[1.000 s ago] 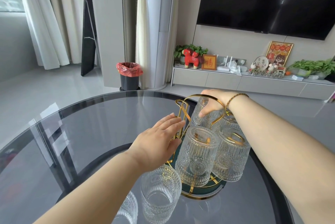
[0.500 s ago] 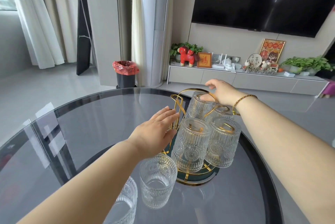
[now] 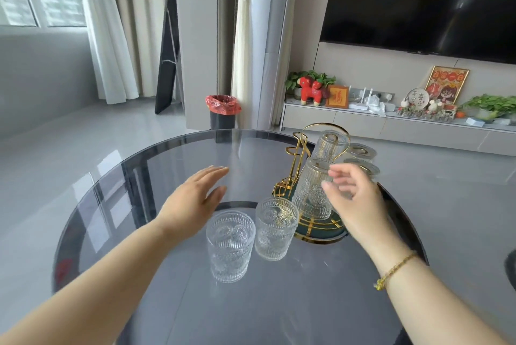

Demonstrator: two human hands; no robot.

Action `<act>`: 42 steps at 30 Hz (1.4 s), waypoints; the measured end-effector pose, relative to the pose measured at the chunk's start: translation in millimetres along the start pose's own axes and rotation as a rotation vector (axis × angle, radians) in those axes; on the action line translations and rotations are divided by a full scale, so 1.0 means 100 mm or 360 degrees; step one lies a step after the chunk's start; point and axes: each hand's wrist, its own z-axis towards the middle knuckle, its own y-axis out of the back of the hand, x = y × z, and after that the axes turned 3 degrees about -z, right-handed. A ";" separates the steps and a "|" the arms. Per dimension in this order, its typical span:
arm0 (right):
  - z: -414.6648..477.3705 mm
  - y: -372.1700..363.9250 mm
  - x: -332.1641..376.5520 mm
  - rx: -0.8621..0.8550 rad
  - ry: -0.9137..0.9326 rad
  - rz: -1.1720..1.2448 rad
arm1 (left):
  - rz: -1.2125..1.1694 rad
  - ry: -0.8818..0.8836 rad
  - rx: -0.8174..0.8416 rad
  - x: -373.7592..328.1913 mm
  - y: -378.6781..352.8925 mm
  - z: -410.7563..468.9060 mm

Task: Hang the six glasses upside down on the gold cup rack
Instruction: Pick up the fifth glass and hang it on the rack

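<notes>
The gold cup rack (image 3: 298, 161) stands on a round green base at the right of the glass table. Several ribbed glasses hang upside down on it; the nearest inverted glass (image 3: 311, 191) faces me. Two glasses stand upright on the table in front of the rack: one (image 3: 230, 247) nearer me, the other (image 3: 276, 228) beside the rack's base. My left hand (image 3: 192, 202) hovers flat and empty, left of the rack. My right hand (image 3: 354, 202) is empty too, fingers apart, in front of the hung glasses, hiding part of them.
The round dark glass table (image 3: 139, 191) ends just behind and to the right of the rack. Beyond it are a bin with a red bag (image 3: 222, 113), a low TV cabinet (image 3: 391, 127) with ornaments, and a wall-mounted TV (image 3: 418, 1).
My right hand let go of the far glass on the rack and drew back toward me. My left hand moved left, away from the rack. The view pulled back and up.
</notes>
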 end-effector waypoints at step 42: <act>-1.08 -1.57 0.00 0.0313 -0.0571 0.0204 | 0.0483 0.0450 0.0265 0.93 -0.33 -1.06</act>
